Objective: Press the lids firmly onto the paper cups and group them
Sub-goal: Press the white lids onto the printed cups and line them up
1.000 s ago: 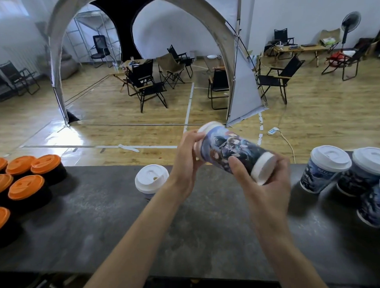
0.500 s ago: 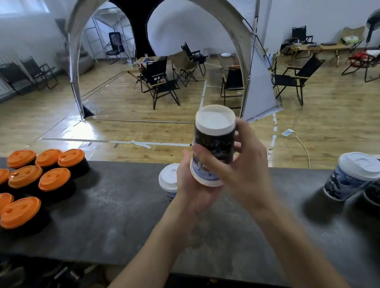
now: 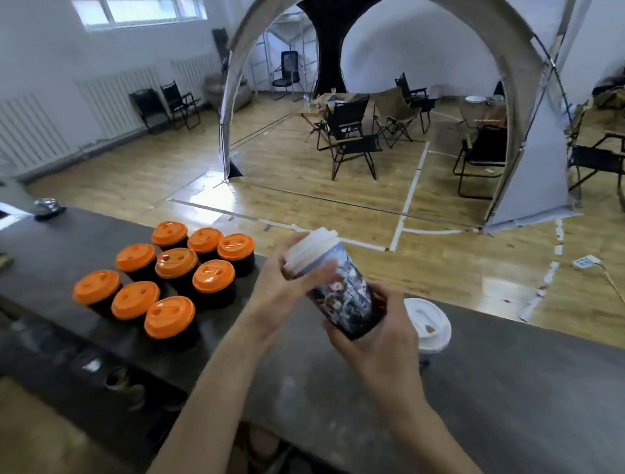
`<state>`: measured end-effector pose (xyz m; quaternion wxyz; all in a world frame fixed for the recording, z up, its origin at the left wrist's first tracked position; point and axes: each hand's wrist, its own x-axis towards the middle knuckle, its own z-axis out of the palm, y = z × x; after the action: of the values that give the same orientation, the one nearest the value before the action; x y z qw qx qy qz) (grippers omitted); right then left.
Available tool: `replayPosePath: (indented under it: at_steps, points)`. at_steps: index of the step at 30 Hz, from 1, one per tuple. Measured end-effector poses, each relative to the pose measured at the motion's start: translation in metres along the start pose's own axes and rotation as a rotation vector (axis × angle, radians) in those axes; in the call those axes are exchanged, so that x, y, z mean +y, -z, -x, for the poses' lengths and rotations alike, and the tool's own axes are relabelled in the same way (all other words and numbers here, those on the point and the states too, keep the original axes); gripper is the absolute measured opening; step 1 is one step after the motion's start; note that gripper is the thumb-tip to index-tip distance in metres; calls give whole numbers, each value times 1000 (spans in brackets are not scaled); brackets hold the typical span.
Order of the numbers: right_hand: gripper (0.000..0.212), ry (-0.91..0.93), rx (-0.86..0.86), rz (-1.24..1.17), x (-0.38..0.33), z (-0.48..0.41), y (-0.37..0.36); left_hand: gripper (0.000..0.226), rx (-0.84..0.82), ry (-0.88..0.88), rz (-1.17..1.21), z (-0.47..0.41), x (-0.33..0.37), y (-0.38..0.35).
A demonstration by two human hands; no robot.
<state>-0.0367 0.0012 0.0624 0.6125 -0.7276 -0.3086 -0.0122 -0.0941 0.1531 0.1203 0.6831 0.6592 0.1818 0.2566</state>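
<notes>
Nine orange cups (image 3: 176,263) stand grouped at the bench (image 3: 522,389) left end: done. Left hand (image 3: 284,284) grips the lid (image 3: 311,245). Right hand (image 3: 378,344) grips the tilted cup (image 3: 345,296) above the bench. Seating appears unfinished, grouping pending. White-lidded cup (image 3: 427,325) stands alone at the far edge.

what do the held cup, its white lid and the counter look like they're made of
Held cup: likely paper, with a printed, slightly glossy picture wrapping its wall. White lid: probably moulded plastic, matte, stepped rim. Counter: dark grey, mottled, dull sheen; stone or concrete perhaps, cannot tell which.
</notes>
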Motion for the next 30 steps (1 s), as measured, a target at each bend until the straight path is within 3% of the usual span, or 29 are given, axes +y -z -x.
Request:
replayPosePath:
  at_steps: [5, 11, 19, 25, 28, 30]
  points:
    - [64, -149, -159, 23, 37, -44, -87, 85, 60, -173, -660, -47, -20, 54]
    - [57, -292, -266, 20, 78, -94, -165, 92, -59, -147, -1028, -110, -50, 107]
    - [68, -336, -327, 122, 110, -114, -221, 78, -80, -212, -1194, -134, -72, 138]
    - [75, -360, -343, 58, 104, -81, -186, 89, -60, -251, -1376, -121, -67, 130]
    - [59, -250, -331, 34, 97, -36, -145, 64, 18, -569, -1201, -93, -52, 93]
    - [40, -210, -321, -11, 98, 0, -115, 47, -42, -712, -969, -68, -49, 45]
